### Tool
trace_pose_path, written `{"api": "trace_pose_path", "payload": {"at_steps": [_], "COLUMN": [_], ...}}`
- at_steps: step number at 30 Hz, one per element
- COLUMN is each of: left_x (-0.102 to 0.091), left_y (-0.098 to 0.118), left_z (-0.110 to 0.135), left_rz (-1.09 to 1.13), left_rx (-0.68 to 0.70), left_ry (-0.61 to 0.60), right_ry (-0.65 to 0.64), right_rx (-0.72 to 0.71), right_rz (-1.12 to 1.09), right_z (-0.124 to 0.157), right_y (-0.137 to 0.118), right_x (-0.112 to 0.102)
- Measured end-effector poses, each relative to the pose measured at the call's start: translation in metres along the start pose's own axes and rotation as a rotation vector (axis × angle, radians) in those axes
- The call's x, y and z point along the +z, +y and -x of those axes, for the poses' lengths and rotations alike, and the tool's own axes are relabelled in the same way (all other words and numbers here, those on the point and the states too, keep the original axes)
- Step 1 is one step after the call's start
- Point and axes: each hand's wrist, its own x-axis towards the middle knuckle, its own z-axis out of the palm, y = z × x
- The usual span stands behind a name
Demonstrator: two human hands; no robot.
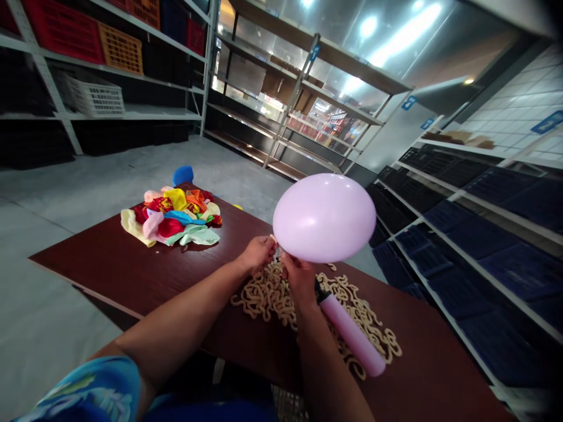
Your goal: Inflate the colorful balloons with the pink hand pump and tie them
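Observation:
An inflated pale pink balloon point(324, 217) floats just above the dark brown table point(109, 264). My right hand point(299, 278) is closed around the balloon's neck, below the balloon. My left hand point(258, 253) is right beside it, fingers pinched at the same neck. Under both hands lies a heap of beige rubber bands or strings point(272, 296). A pink hand pump point(352, 334) rests on that heap, just right of my right wrist.
A pile of flat, colourful balloons point(173, 221) lies at the table's far left, with a blue chair back point(182, 174) behind it. Metal shelves with red, orange and white crates point(92, 97) stand at the back left. Dark blue bins point(461, 228) fill shelves on the right.

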Motion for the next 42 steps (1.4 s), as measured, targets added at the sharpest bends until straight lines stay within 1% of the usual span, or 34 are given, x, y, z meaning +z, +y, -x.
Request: {"api": "trace_pose_path", "payload": {"at_steps": [3, 5, 7, 10, 11, 12, 13, 15, 19, 20, 22, 25, 28, 30, 32, 35, 38, 40, 42], "left_x": [-0.003, -0.005, -0.005, -0.002, -0.001, 0.000, 0.000, 0.002, 0.002, 0.002, 0.002, 0.002, 0.004, 0.006, 0.008, 0.011, 0.011, 0.010, 0.009], "left_y": [-0.005, -0.007, -0.009, -0.011, -0.011, -0.012, -0.013, -0.014, -0.015, -0.015, -0.015, -0.013, -0.012, -0.011, -0.012, -0.015, -0.019, -0.021, -0.022], "left_z": [-0.004, -0.004, -0.002, 0.001, 0.002, 0.002, 0.003, 0.003, 0.005, 0.006, 0.008, 0.011, 0.011, 0.010, 0.008, 0.006, 0.003, 0.001, -0.001], "left_rz": [-0.373, -0.569, -0.689, -0.805, -0.837, -0.869, -0.899, -0.946, -1.004, -1.024, -1.069, -1.126, -1.106, -1.015, -0.890, -0.755, -0.750, -0.767, -0.765], "left_rx": [0.208, 0.300, 0.340, 0.386, 0.399, 0.411, 0.421, 0.445, 0.509, 0.518, 0.516, 0.474, 0.431, 0.409, 0.385, 0.354, 0.405, 0.456, 0.472], "left_ry": [0.155, 0.217, 0.228, 0.191, 0.185, 0.181, 0.172, 0.137, 0.065, 0.061, 0.058, 0.058, 0.065, 0.066, 0.045, 0.004, -0.012, -0.037, -0.053], "right_ry": [-0.090, -0.109, -0.087, -0.065, -0.054, -0.044, -0.032, -0.020, -0.092, -0.129, -0.204, -0.269, -0.273, -0.225, -0.147, -0.031, 0.102, 0.198, 0.236], "right_rx": [0.059, 0.012, -0.128, -0.407, -0.465, -0.491, -0.483, -0.377, 0.013, 0.090, 0.196, 0.257, 0.205, 0.157, 0.128, 0.107, 0.040, -0.047, -0.156], "right_rz": [-0.060, -0.015, 0.100, 0.282, 0.314, 0.324, 0.309, 0.197, -0.180, -0.244, -0.322, -0.344, -0.287, -0.249, -0.221, -0.139, 0.062, 0.208, 0.282], "right_z": [0.006, 0.008, 0.008, 0.003, 0.002, 0.000, -0.001, -0.002, -0.002, -0.002, -0.002, -0.003, -0.003, -0.003, -0.003, -0.004, -0.006, -0.007, -0.006], "right_y": [-0.009, -0.014, -0.018, -0.020, -0.020, -0.020, -0.019, -0.016, -0.014, -0.014, -0.015, -0.016, -0.019, -0.020, -0.019, -0.011, 0.000, 0.004, 0.002], "right_x": [0.003, 0.003, 0.000, -0.007, -0.009, -0.011, -0.011, -0.010, -0.008, -0.008, -0.011, -0.014, -0.013, -0.010, -0.006, -0.002, -0.001, -0.002, -0.003]}}
